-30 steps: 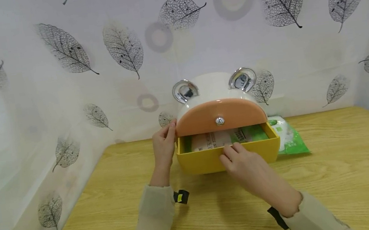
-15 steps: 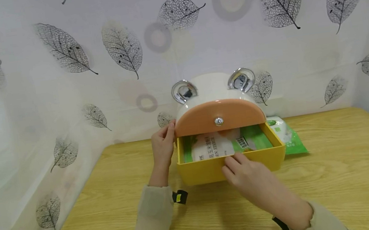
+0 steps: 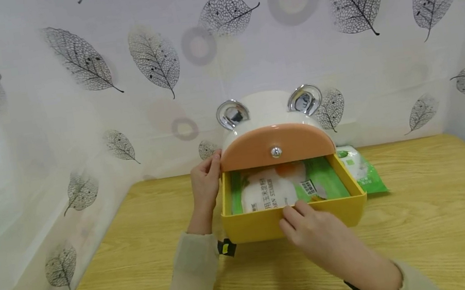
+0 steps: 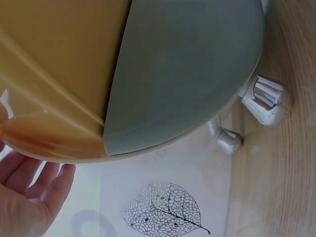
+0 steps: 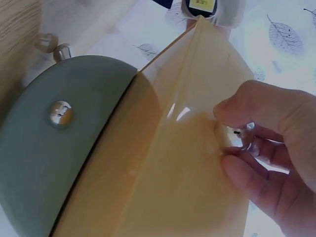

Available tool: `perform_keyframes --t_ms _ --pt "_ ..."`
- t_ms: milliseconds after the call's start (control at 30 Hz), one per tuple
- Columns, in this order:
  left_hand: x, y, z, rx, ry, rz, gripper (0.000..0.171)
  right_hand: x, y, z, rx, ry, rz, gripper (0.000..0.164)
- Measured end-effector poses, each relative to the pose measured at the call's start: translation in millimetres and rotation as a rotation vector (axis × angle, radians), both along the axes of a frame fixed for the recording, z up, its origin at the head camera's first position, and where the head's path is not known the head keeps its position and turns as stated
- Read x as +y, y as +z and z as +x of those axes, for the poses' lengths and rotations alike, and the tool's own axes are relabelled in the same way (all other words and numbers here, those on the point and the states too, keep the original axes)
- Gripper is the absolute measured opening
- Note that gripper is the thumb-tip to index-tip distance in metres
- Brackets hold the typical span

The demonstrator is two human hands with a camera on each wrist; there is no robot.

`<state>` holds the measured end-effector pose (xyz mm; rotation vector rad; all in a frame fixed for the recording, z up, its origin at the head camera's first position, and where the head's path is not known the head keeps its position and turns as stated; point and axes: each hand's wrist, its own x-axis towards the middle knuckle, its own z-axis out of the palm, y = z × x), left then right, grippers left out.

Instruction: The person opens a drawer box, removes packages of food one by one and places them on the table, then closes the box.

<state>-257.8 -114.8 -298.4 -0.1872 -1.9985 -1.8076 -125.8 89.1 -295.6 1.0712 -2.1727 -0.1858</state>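
A frog-shaped drawer box [image 3: 267, 106] with a white top and silver eyes stands on the table. Its upper drawer [image 3: 276, 141] is orange with a silver knob. Below, the yellow drawer [image 3: 247, 226] is pulled well out, and a green and white corn starch bag [image 3: 275, 188] lies flat in it. My right hand [image 3: 321, 231] pinches the yellow drawer's silver knob [image 5: 234, 137] between thumb and fingers. My left hand [image 3: 206, 187] holds the box's left edge beside the orange drawer, fingertips on the side wall in the left wrist view.
A green and white packet [image 3: 361, 172] lies behind the box's right side. Beneath the yellow drawer is a shut green drawer [image 5: 44, 153] with its own knob. Silver feet [image 4: 266, 98] support the box. A leaf-print cloth [image 3: 113, 43] hangs behind the wooden table [image 3: 436, 216].
My right hand has drawn the yellow drawer further towards me, so more of the corn starch bag shows. My left hand has stayed on the box's side.
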Motion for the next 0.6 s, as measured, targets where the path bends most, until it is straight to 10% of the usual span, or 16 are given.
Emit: perform_keyframes --t_ms 300,600 --pt "5.8 16.2 20.1 0.017 -0.003 -0.011 0.025 -3.8 2.1 13.0 0.078 0.055 -0.011 0.056" --pt "2.7 6.7 9.1 0.029 -0.019 0.013 0.024 -4.5 2.4 18.0 0.102 0.045 -0.005 0.053"
